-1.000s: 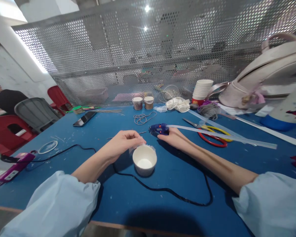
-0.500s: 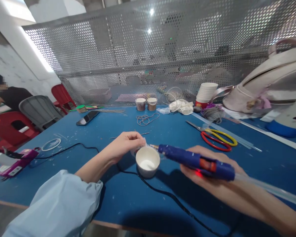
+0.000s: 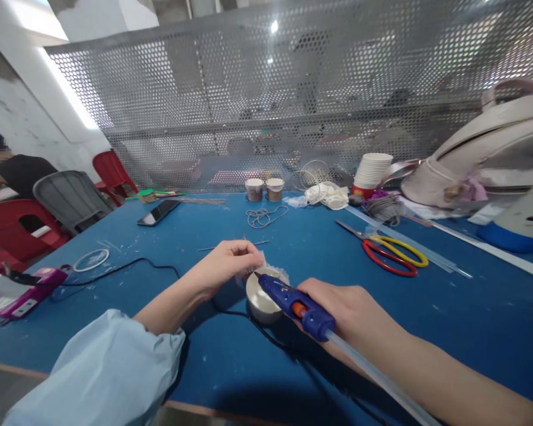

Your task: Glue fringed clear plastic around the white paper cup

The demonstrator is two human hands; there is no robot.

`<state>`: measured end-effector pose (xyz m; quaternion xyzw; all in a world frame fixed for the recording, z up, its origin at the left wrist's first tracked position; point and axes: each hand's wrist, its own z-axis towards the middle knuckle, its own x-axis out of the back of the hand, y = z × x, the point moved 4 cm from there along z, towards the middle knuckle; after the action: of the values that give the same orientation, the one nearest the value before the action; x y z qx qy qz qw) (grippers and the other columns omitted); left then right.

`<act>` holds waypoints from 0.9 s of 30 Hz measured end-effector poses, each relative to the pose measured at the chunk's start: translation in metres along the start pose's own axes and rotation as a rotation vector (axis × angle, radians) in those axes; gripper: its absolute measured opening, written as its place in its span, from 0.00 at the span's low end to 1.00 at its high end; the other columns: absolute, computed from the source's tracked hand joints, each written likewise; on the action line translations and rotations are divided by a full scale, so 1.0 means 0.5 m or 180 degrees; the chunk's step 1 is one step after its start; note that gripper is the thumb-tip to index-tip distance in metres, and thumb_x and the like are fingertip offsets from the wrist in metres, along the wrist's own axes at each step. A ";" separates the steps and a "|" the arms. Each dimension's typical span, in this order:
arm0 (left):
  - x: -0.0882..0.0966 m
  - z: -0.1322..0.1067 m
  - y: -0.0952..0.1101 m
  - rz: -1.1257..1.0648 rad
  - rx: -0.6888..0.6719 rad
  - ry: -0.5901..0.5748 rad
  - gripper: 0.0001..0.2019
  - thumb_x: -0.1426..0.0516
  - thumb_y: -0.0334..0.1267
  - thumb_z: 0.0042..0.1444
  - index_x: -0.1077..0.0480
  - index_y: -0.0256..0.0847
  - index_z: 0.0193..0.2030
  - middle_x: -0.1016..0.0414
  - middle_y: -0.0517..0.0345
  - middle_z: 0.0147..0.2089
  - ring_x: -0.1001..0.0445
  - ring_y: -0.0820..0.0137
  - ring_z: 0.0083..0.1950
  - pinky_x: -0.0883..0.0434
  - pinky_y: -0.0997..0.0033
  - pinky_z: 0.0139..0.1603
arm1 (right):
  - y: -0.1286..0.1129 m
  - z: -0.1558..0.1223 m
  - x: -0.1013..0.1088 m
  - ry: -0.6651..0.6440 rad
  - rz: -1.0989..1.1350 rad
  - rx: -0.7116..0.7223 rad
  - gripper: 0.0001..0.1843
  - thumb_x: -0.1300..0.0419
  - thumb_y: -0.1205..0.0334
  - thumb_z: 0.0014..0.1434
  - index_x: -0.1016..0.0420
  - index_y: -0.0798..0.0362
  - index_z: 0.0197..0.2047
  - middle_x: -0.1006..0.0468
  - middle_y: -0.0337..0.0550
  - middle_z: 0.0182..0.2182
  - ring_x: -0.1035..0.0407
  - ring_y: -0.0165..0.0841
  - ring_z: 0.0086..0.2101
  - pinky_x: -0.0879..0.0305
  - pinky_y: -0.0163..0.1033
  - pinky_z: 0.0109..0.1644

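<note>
Blue glue gun (image 3: 282, 294), wrapped in the right hand's (image 3: 344, 305) fingers, overhangs the paper cup (image 3: 263, 312); left hand (image 3: 228, 265) pinches translucent trim (image 3: 241, 278) beside it.

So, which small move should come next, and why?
Probably touch the tip of the glue gun to the rim of the paper cup: the right hand holds it close by, beside the left hand, which seems to pinch translucent trim.

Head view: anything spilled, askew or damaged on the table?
No spill or damage stands out. Slightly untidy: the black cable runs under the left forearm and close by the white cup, where it might snag. Also, pale specks dot the blue tabletop, perhaps residue; I can't tell of what.
</note>
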<state>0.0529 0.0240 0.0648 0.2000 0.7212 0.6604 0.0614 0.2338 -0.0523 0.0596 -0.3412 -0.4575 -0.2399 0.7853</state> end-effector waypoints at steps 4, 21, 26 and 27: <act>-0.003 -0.003 0.000 -0.0018 -0.0013 -0.0003 0.09 0.40 0.40 0.47 0.31 0.37 0.25 0.34 0.64 0.22 0.38 0.78 0.23 0.43 0.77 0.23 | -0.005 0.003 -0.004 0.0083 -0.0142 0.0092 0.07 0.53 0.63 0.61 0.35 0.53 0.35 0.28 0.40 0.23 0.34 0.32 0.21 0.52 0.36 0.24; -0.004 -0.006 -0.002 0.0007 0.0005 0.0072 0.09 0.39 0.41 0.46 0.31 0.37 0.24 0.34 0.64 0.22 0.37 0.77 0.23 0.43 0.77 0.23 | -0.032 0.003 0.007 0.0276 -0.0497 0.0349 0.06 0.52 0.67 0.59 0.40 0.51 0.30 0.31 0.36 0.20 0.39 0.29 0.17 0.57 0.35 0.22; -0.004 -0.007 -0.002 0.0029 -0.0004 0.0068 0.09 0.39 0.41 0.47 0.31 0.37 0.25 0.34 0.64 0.22 0.38 0.78 0.23 0.43 0.77 0.23 | -0.032 0.000 0.009 0.0225 -0.0718 0.0323 0.06 0.52 0.71 0.56 0.37 0.54 0.31 0.30 0.39 0.20 0.36 0.31 0.17 0.56 0.35 0.21; -0.004 -0.007 -0.002 0.0022 -0.0004 0.0059 0.09 0.40 0.41 0.47 0.31 0.37 0.25 0.34 0.64 0.22 0.38 0.78 0.23 0.43 0.76 0.24 | -0.031 0.000 0.009 0.0232 -0.0767 0.0298 0.06 0.52 0.71 0.56 0.36 0.54 0.32 0.29 0.39 0.20 0.36 0.31 0.17 0.56 0.35 0.21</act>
<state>0.0530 0.0201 0.0637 0.1964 0.7207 0.6628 0.0526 0.2251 -0.0629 0.0684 -0.2378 -0.4771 -0.3232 0.7819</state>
